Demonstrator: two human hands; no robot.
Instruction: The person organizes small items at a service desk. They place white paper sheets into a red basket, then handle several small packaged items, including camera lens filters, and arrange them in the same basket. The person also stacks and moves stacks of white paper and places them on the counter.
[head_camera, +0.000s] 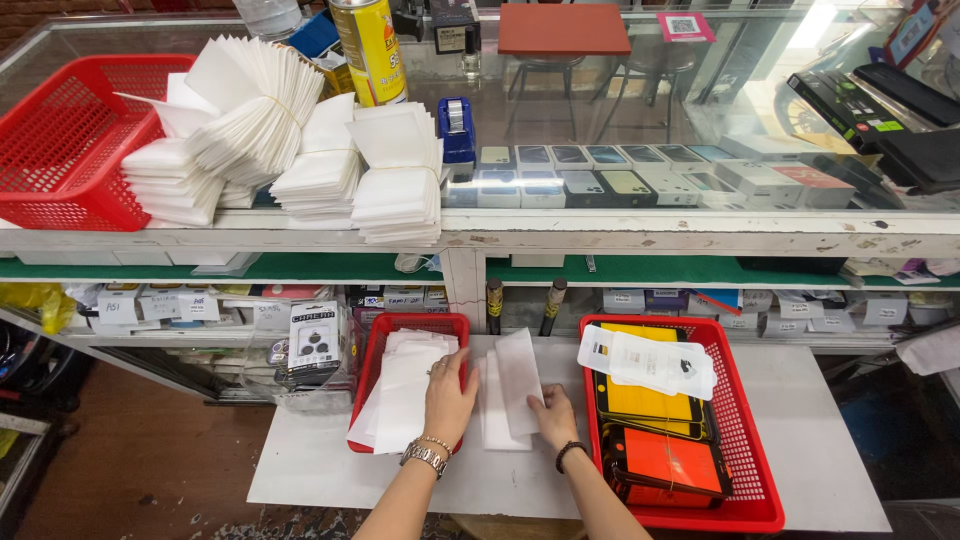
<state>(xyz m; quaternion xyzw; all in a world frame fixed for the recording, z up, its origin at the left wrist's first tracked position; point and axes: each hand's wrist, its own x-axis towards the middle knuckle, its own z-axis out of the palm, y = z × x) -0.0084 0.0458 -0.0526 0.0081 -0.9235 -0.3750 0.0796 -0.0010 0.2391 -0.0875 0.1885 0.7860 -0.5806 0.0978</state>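
Observation:
My left hand (447, 396) rests flat on a pile of white paper sleeves (400, 395) that fills a small red basket (415, 322). It wears a metal bracelet at the wrist. My right hand (553, 416) presses on a few loose white sleeves (515, 385) lying on the white board (800, 440) between the two baskets. A dark band circles that wrist. To the right stands a larger red basket (745, 440) with yellow and orange flat packages (650, 440) and a white packet (650, 362) on top.
On the glass counter (700, 225) above lie bundles of white sleeves (290, 150), an empty red basket (70, 140), a yellow can (368, 50) and a blue tape dispenser (456, 128). Boxed phones (640, 175) show under the glass. Shelves with small packets run below.

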